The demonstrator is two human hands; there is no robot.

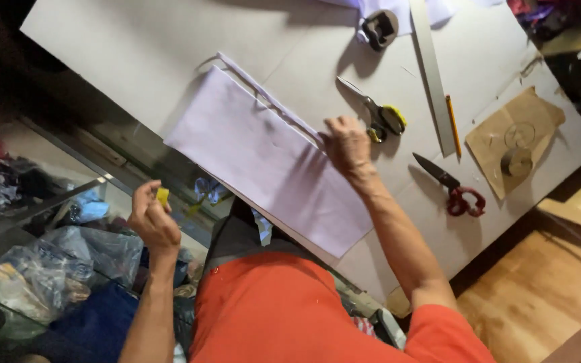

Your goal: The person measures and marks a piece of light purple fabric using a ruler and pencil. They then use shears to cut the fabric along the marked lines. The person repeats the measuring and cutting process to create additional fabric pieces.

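A pale lilac piece of fabric (263, 158) lies flat on a grey work table (129, 40). My right hand (345, 144) rests fingers-down on the fabric's upper right edge, pressing it to the table. Just beyond that hand lie yellow-handled scissors (374, 111). My left hand (152, 218) hovers off the table's near edge, closed around a small yellow piece, likely tailor's chalk (163, 195). An orange garment on my body fills the bottom of the view.
Red-handled scissors (452, 188), a long metal ruler (432, 74), a pencil (453, 124), a brown paper pattern (512, 138) with a round weight (518, 161) and a tape dispenser (379, 28) lie on the table. Bags of cloth (48, 262) pile up at the left; wooden floor at the right.
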